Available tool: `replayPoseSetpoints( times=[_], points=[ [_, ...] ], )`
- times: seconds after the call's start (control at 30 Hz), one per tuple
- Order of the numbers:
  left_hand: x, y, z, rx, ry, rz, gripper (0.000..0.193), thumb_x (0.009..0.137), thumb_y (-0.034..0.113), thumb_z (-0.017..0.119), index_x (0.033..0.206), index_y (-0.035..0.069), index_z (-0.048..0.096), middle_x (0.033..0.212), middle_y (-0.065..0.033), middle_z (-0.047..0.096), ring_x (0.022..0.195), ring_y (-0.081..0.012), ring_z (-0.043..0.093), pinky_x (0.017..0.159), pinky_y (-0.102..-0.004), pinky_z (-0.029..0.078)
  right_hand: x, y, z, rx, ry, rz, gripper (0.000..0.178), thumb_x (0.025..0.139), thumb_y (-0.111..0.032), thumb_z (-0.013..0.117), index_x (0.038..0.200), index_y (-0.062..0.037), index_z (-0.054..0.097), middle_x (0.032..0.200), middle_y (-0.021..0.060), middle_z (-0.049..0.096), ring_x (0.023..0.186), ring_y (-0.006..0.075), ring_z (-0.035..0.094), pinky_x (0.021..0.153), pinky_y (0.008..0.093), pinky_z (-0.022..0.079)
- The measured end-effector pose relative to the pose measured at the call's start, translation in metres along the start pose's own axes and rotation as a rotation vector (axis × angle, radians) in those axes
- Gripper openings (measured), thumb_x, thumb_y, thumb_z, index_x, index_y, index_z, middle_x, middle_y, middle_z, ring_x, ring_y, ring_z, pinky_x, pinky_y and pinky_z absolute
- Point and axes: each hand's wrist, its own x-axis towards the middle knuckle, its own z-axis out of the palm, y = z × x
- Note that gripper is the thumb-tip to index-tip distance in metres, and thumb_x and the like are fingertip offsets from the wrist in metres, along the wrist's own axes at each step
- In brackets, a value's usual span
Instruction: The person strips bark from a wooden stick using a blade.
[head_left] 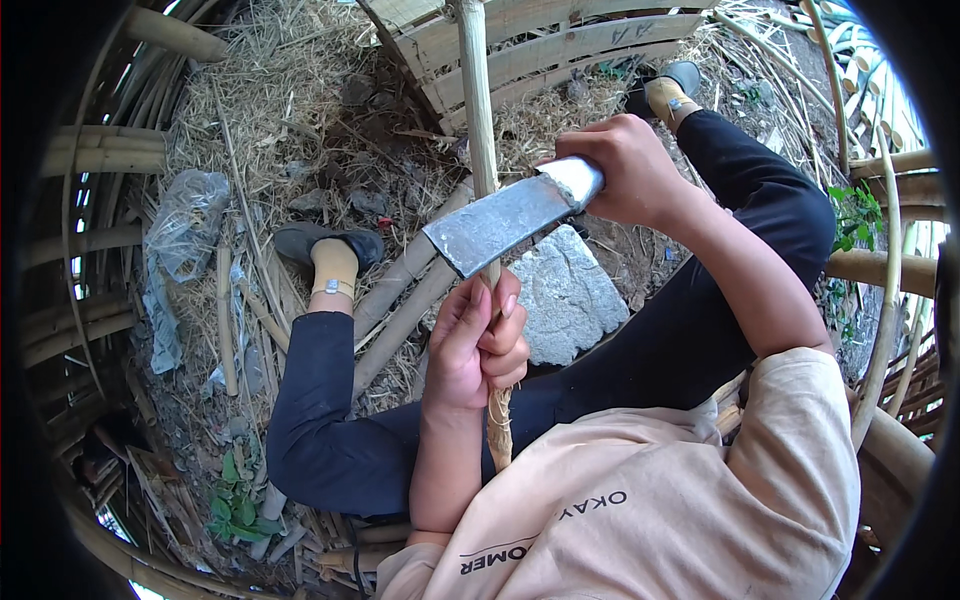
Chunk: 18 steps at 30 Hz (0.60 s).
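Note:
My left hand [478, 340] is closed around a long, pale wooden stick [478, 110], which runs from near my lap up past the top edge of the view. Its lower end below my fist looks rough and fibrous. In my right hand [630, 170] is the handle of a machete with a broad, square-ended grey blade [510, 222]; something white wraps the part by the grip. The blade lies across the stick just above my left fist and hides a stretch of it. Whether its edge bites into the wood I cannot tell.
A flat grey stone [570, 295] lies between my legs, beside bamboo poles [400, 290]. A slatted wooden crate [550, 50] stands ahead. At left are a clear plastic bag [187, 225] and bamboo railings [105, 150]. Straw [270, 110] litters the ground.

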Motion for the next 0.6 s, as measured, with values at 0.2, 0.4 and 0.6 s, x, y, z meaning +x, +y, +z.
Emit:
replayPoseSetpoints(
  times=[0.2,0.4,0.6],
  points=[
    [0.001,-0.005,0.007,0.043,0.012,-0.008,0.032,0.105,0.038,0.037,0.095,0.009,0.043,0.056,0.0074,0.024,0.038,0.0002,0.015,0.034,-0.0201,0.012,-0.003,-0.007,0.005,0.001,0.065,0.043,0.026,0.058,-0.013,0.07,0.085,-0.011,0.071,0.064,0.0095,0.065,0.064,0.0309,0.066,0.059,0.0415,0.052],
    [0.001,-0.005,0.013,0.192,0.137,0.045,0.03,0.106,0.038,0.035,0.095,0.011,0.042,0.057,0.0079,0.024,0.039,0.0007,0.016,0.034,-0.0194,0.012,0.001,-0.005,-0.001,-0.176,0.14,0.058,0.025,0.061,-0.014,0.071,0.086,-0.0125,0.072,0.067,0.0067,0.068,0.064,0.0279,0.068,0.059,0.0383,0.052],
    [-0.004,-0.022,0.022,0.247,0.117,0.032,0.023,0.106,0.03,0.036,0.097,0.01,0.041,0.057,0.0074,0.025,0.038,0.0004,0.016,0.033,-0.019,0.011,0.019,0.063,-0.046,-0.368,0.312,0.624,0.029,0.087,-0.034,0.064,0.086,-0.0053,0.071,0.072,0.0175,0.068,0.065,0.0334,0.068,0.059,0.0433,0.053]
  ],
)
